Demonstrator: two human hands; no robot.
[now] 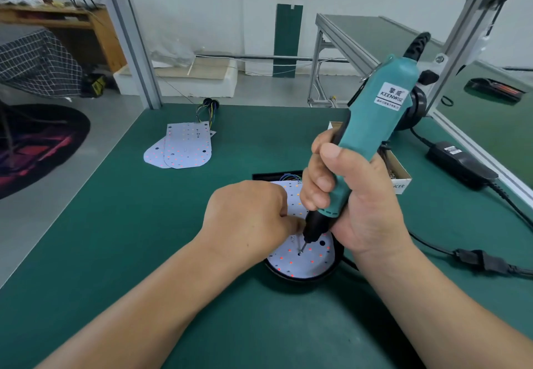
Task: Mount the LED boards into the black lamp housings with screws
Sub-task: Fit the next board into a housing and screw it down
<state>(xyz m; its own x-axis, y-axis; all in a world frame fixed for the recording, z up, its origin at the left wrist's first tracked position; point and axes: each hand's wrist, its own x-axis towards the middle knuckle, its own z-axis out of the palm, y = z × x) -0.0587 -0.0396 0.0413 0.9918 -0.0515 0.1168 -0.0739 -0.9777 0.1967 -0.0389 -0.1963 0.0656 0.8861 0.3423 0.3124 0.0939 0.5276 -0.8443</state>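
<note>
A white LED board (pixel 310 259) with red dots lies inside a black lamp housing (pixel 302 278) on the green mat. My right hand (pixel 352 195) grips a teal electric screwdriver (pixel 375 118), tilted, with its bit tip down on a hole in the board. My left hand (pixel 248 216) rests on the board beside the bit, fingers curled and pinched close to the bit shaft; what they pinch is hidden.
Two spare LED boards (pixel 180 146) with a wire bundle (pixel 209 110) lie at the mat's back left. A small cardboard box (pixel 399 174) sits behind my right hand. A black power adapter (pixel 461 165) and its cable (pixel 487 262) run along the right. Aluminium frame posts (pixel 132 40) stand behind.
</note>
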